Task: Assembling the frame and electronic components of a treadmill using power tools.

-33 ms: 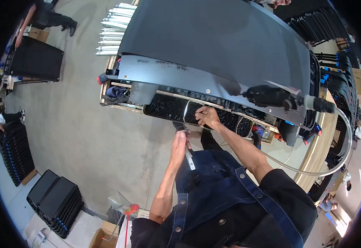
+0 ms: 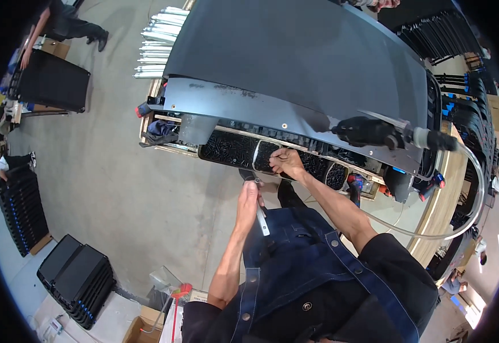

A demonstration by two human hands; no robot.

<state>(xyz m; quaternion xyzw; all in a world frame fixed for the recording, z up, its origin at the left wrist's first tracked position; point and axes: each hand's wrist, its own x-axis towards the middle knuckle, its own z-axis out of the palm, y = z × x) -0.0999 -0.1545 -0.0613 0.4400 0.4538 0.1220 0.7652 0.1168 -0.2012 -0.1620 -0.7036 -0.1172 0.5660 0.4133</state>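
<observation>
My left hand (image 2: 248,201) is closed around a slim silver metal bar (image 2: 262,222) with a dark upper end, held in front of my apron. Over a white-rimmed container (image 2: 255,153) of small black parts is my right hand (image 2: 287,162), fingertips pinched together. Whatever sits between those fingertips is too small to make out. Left of that container lies a long black tray (image 2: 224,153) full of dark screw-like pieces. Another small bin (image 2: 336,175) of black parts stands to the right.
A large dark panel (image 2: 295,63) covers the bench beyond the bins. On it rests a black air tool (image 2: 369,132) with a clear hose (image 2: 481,194). Silver tubes (image 2: 161,43) stick out at the far left. Stacked black frames (image 2: 78,277) stand at lower left. Other people are around the edges.
The air tool on the panel appears slightly further left. Both my hands hold nearly the same places.
</observation>
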